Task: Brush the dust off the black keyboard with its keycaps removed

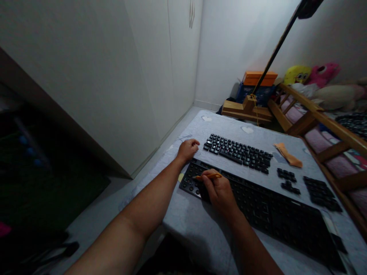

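Note:
A black keyboard base [252, 206] with its keycaps off lies slantwise on the cloth-covered table. My right hand [219, 189] is closed round a slim orange-handled tool [212, 176], its tip touching or just above the left end of the base. Beside the far left corner of the base rests my left hand [187, 149], fingers loosely bent and slightly apart, with nothing visible in them. Beyond the base, loose black keycaps [237, 151] are laid out in keyboard order. Smaller keycap groups [286, 175] and a number-pad block [321, 193] sit further right.
An orange cloth strip [288, 154] lies behind the keycaps. A wooden bed rail [318, 110] runs along the right, with plush toys [296, 74] behind it. A pole on a wooden stand [246, 109] rises past the table's far edge. A white cabinet [137, 76] stands left.

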Available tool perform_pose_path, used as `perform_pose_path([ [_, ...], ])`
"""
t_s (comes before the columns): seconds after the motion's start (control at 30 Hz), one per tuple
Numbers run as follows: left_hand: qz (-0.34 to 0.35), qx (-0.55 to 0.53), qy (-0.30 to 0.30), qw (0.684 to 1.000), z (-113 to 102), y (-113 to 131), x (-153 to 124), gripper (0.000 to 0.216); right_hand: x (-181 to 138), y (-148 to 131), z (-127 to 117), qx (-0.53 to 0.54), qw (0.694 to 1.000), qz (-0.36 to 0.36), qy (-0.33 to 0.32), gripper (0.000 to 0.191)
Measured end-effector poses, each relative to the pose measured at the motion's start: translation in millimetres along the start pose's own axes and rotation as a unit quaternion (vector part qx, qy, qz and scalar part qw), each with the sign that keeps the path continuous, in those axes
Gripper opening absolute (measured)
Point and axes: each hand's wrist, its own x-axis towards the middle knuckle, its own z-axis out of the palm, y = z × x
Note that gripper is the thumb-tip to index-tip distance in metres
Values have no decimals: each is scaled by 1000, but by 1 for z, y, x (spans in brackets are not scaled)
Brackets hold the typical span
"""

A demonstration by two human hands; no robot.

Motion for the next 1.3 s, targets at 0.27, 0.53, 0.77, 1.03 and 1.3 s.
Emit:
perform_pose_path([
  [0.27,-12,8,-1,1000,-1,2,-1,27,2,3,1,-30,998,-32,38,18],
  [0.53,-4,12,6,1000,-1,2,-1,26,0,-4,-3,15,1000,3,5,20],
  [0.77,-9,24,0,1000,-2,4,-1,27,1,-1,-2,13,999,-11,46,16],
  [1.03,-1,21,0,1000,-2,2,0,27,0,2,-2,-9,1000,-8,19,17],
  [1.3,-7,19,0,1000,-1,3,0,26,2,4,1,34,998,-32,35,15],
])
